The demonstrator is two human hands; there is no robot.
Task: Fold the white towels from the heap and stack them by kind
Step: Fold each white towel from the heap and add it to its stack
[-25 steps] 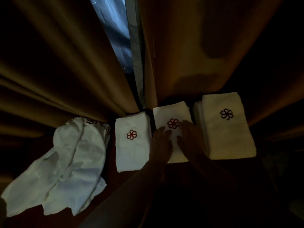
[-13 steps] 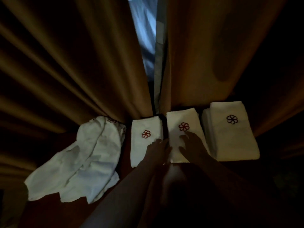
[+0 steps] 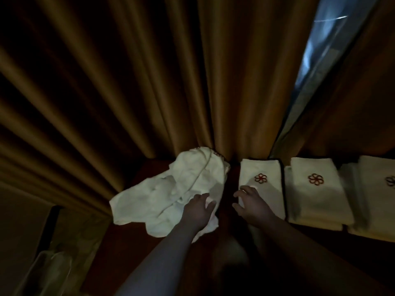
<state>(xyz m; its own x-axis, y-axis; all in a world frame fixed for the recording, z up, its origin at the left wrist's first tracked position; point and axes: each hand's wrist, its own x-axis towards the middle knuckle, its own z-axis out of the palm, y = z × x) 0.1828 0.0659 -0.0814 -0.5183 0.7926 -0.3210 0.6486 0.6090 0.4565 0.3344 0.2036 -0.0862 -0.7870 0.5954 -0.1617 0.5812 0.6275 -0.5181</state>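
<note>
A crumpled heap of white towels [image 3: 168, 191] lies on the dark surface at centre. My left hand [image 3: 197, 212] rests on the heap's near right edge with fingers spread. To the right sit three folded stacks in a row: a narrow stack with a red flower emblem [image 3: 261, 178], a middle stack with a red flower emblem [image 3: 316, 195], and a larger stack with a dark flower emblem [image 3: 376, 199] cut off by the frame edge. My right hand [image 3: 249, 201] hovers with loosely spread fingers over the narrow stack's near left corner.
Heavy brown curtains [image 3: 128, 82] hang right behind the towels, with a bright gap of window [image 3: 320, 50] at upper right. The dark wooden surface [image 3: 132, 253] runs toward me. A pale glassy object [image 3: 49, 272] sits at lower left.
Both hands left the middle folded stack and moved left. My left hand now rests on the heap, my right over the narrow stack. The view has swung left.
</note>
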